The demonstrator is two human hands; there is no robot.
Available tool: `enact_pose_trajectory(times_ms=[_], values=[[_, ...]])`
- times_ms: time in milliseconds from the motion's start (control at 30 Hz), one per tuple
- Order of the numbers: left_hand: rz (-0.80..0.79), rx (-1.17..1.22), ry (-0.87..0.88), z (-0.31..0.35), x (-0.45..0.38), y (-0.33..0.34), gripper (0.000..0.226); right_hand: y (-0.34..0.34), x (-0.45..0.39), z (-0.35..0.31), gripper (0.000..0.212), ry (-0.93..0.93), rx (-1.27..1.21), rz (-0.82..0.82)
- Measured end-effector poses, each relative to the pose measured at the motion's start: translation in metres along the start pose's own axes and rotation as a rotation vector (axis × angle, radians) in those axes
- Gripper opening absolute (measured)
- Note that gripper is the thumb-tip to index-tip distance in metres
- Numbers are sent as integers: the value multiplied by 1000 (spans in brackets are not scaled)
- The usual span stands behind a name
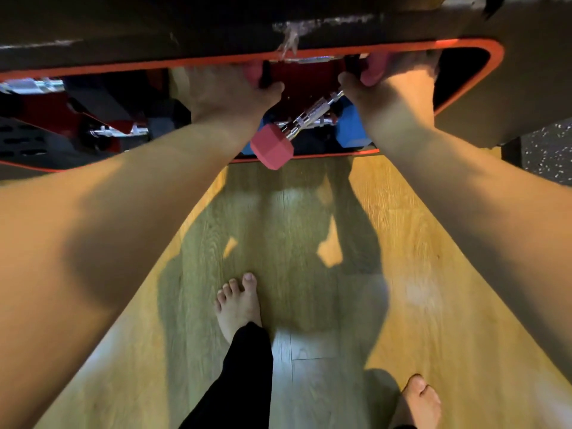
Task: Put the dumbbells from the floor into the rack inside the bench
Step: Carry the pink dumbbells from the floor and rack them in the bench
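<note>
Near: bare feet [240, 305] on the wood floor [309, 212], both arms reaching forward into the bench [464, 103] opening. Mid: one pink dumbbell [294, 131] sits tilted, near head poking out over the red lower rim, chrome handle running back toward the rack [306, 82]; nobody holds it. Far: left hand [229, 91] clenched around a pink dumbbell head [252, 74], right hand [393, 91] likewise on another pink head [373, 71], both up under the bench top. Whether these belong to one weight or two, can't tell. Risk: the tilted dumbbell looks unseated; a nudge from either forearm could tip it out onto the toes below
</note>
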State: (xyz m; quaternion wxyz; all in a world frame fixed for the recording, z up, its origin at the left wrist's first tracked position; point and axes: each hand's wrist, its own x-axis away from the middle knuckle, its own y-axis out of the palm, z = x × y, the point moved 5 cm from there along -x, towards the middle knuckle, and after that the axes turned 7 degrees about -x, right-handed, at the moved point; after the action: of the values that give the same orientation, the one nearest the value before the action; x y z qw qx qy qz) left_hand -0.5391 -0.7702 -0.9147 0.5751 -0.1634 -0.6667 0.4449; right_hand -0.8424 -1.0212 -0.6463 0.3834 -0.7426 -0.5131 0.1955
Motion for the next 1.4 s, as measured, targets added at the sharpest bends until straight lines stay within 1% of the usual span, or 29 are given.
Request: enact_pose_trajectory(times_ms=[33, 67, 133, 233, 333, 433, 500, 533, 567, 633, 667, 700, 733, 767, 800, 833, 867, 900, 933, 967, 1000, 1033, 1100, 1167, 1267, 1333, 1400], values=[[13, 0, 17, 1, -1, -1, 37, -1, 1, -1, 27, -13, -4, 12], [7, 17, 33, 1, -1, -1, 37, -3, 3, -3, 26, -18, -5, 24], [-13, -31, 0, -2, 4, 7, 41, -2, 3, -2, 27, -8, -24, 27], [-37, -100, 12, -5, 13, 13, 42, 3, 0, 1, 43, 30, 25, -7], [-61, -229, 67, -9, 19, 20, 46, 1, 1, -3, 43, 44, 78, -55], [-26, -257, 50, -10, 18, 18, 44, -4, 3, -6, 55, 40, 109, -143], [-25, -231, 36, -11, 26, 15, 42, -9, 6, -8, 51, 98, 50, -213], [-15, -266, 70, -9, 31, 11, 41, -13, 8, -9, 47, 139, -4, -229], [-42, -321, 101, -5, 33, 3, 43, -19, 12, -10, 47, 170, -76, -214], [-136, -292, 155, 4, 34, -15, 51, -33, 30, -16, 52, 191, -172, -183], [-181, -275, 149, 2, 31, -24, 56, -42, 43, -23, 57, 180, -194, -185], [-193, -292, 216, -4, 25, -29, 59, -52, 58, -31, 62, 175, -212, -203], [-139, -310, 308, -7, 26, -41, 58, -63, 75, -40, 64, 186, -221, -232], [-67, -349, 384, 0, 29, -61, 54, -72, 94, -46, 66, 214, -222, -257], [-4, -352, 411, 24, 44, -128, 50, -85, 114, -55, 67, 244, -221, -280], [82, -362, 469, 60, 66, -211, 48, -100, 135, -66, 65, 253, -238, -295], [41, -216, 478, 99, 93, -294, 50, -115, 155, -79, 62, 244, -256, -302], [3, -111, 495, 133, 131, -362, 52, -131, 173, -94, 58, 222, -273, -309], [-19, -115, 562, 158, 177, -407, 53, -145, 189, -105, 54, 205, -294, -318], [49, -20, 592, 161, 221, -456, 50, -172, 207, -125, 52, 167, -320, -339], [53, 62, 619, 157, 261, -482, 45, -192, 225, -140, 49, 137, -325, -374], [54, 92, 610, 146, 288, -489, 43, -208, 241, -150, 46, 115, -326, -410], [51, 135, 558, 120, 363, -504, 45, -263, 280, -178, 39, 85, -357, -459], [89, 194, 537, 101, 429, -520, 45, -315, 315, -196, 31, 86, -407, -460], [129, 289, 514, 71, 523, -545, 37, -379, 364, -226, 21, -4, -412, -453], [110, 286, 513, 54, 562, -549, 37, -401, 389, -243, 15, -64, -433, -488], [179, 330, 510, 36, 588, -571, 35, -417, 404, -267, 12, -153, -428, -517]])
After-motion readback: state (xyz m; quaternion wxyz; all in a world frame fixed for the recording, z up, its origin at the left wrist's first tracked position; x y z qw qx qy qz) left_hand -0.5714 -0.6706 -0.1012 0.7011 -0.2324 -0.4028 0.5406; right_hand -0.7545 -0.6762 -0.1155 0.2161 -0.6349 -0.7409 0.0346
